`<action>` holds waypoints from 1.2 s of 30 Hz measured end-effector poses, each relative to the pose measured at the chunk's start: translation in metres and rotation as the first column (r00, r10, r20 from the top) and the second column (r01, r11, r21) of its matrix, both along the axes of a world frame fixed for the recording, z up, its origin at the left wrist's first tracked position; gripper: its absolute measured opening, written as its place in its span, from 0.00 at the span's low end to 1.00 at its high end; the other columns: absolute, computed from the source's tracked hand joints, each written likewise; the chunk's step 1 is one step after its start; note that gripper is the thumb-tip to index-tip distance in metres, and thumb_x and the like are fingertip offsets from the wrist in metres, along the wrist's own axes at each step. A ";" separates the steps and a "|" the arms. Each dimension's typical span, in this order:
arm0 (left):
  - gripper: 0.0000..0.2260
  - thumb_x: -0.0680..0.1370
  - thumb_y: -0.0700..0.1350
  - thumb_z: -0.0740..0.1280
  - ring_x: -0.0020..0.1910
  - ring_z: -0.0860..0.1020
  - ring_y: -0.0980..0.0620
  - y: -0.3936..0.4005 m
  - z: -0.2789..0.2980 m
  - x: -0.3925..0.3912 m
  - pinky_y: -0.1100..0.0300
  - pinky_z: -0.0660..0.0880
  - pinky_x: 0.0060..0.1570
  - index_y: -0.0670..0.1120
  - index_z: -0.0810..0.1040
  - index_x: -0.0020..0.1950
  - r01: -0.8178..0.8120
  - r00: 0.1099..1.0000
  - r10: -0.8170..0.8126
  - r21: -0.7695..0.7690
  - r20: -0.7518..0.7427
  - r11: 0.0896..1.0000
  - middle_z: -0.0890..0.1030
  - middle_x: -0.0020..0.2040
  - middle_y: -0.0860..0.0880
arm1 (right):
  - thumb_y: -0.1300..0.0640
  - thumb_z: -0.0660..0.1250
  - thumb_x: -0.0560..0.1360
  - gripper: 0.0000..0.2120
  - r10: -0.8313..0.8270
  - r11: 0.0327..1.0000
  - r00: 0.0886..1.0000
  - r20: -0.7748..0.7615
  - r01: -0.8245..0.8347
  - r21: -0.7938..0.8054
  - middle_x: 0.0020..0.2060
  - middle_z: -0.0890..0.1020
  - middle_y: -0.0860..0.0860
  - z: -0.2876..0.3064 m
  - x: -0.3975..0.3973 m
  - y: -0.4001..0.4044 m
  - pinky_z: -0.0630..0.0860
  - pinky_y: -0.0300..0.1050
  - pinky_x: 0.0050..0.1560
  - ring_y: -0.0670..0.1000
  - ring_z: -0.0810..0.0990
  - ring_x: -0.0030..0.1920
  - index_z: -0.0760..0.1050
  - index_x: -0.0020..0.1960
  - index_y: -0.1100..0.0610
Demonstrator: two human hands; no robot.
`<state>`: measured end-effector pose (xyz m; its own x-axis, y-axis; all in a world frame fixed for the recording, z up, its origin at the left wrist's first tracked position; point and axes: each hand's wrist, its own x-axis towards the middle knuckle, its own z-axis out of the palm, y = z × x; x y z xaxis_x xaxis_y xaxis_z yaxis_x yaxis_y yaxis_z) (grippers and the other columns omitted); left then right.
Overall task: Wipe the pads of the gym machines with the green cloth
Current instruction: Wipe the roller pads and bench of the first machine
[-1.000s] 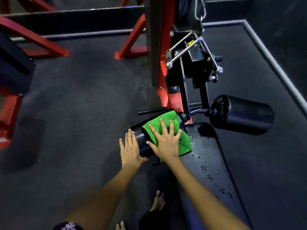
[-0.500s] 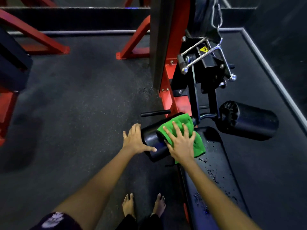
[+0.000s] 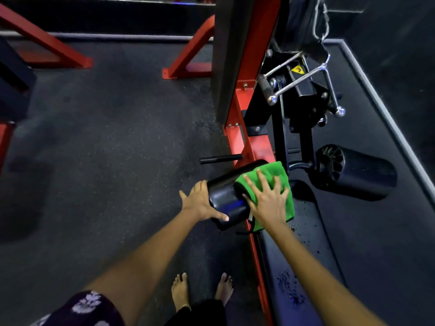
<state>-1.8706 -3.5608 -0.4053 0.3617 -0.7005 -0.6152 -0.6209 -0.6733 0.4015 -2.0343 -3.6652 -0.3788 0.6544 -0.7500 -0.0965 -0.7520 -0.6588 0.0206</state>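
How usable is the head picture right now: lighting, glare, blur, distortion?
Head view: dim overall, the black roller pad barely separates from the dark floor, though the green cloth stands out; a bluish glint sits on the pad, and droplets shine on the bench pad; forearms near the bottom edge look soft; wide-angle bending tilts the red frame.

Spread right hand (image 3: 267, 200) covers the middle of the bright green microfibre cloth (image 3: 281, 171); cloth hides the inner half of the black cylindrical roller pad (image 3: 223, 191); long black padded bench (image 3: 313, 262) cut by bottom edge; left hand's (image 3: 200, 202) fingertips hidden behind the roller's end.
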 end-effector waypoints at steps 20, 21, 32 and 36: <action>0.59 0.63 0.69 0.70 0.77 0.44 0.48 0.013 0.009 -0.030 0.37 0.39 0.70 0.42 0.37 0.76 0.009 0.973 -0.009 0.000 0.230 1.000 0.42 0.78 0.48 | 0.60 0.67 0.70 0.28 -0.141 0.965 0.984 0.110 0.112 0.237 0.73 0.62 0.40 0.011 0.010 -0.012 0.50 0.69 0.69 0.56 0.49 0.76 0.71 0.67 0.40; 0.59 0.64 0.70 0.69 0.77 0.44 0.48 0.015 0.010 -0.032 0.37 0.40 0.70 0.42 0.37 0.76 0.014 0.968 -0.015 0.004 0.251 1.000 0.42 0.78 0.48 | 0.53 0.67 0.71 0.26 -0.101 0.961 0.992 0.072 0.079 0.264 0.74 0.60 0.40 0.011 0.017 -0.012 0.48 0.70 0.69 0.57 0.45 0.76 0.69 0.69 0.41; 0.58 0.65 0.68 0.69 0.77 0.46 0.46 0.015 0.008 -0.045 0.36 0.41 0.70 0.40 0.36 0.76 -0.002 0.949 0.002 0.000 0.315 1.000 0.41 0.78 0.46 | 0.32 0.63 0.70 0.46 -0.658 0.732 0.732 0.178 0.566 0.380 0.77 0.41 0.54 -0.003 0.056 0.017 0.47 0.72 0.68 0.63 0.38 0.75 0.52 0.77 0.56; 0.59 0.64 0.68 0.70 0.77 0.46 0.47 0.013 0.009 -0.044 0.36 0.41 0.70 0.40 0.37 0.76 0.012 0.948 -0.012 0.003 0.317 1.000 0.43 0.78 0.46 | 0.45 0.64 0.75 0.36 -0.666 0.745 0.657 0.355 0.614 0.261 0.76 0.53 0.55 -0.020 0.053 0.014 0.54 0.63 0.69 0.63 0.52 0.74 0.55 0.76 0.58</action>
<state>-1.9150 -3.5479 -0.3967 0.5298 -0.7051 -0.4714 -0.7240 -0.6655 0.1817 -1.9810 -3.6515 -0.3985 0.0115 -0.9987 -0.0505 -0.9072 0.0108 -0.4206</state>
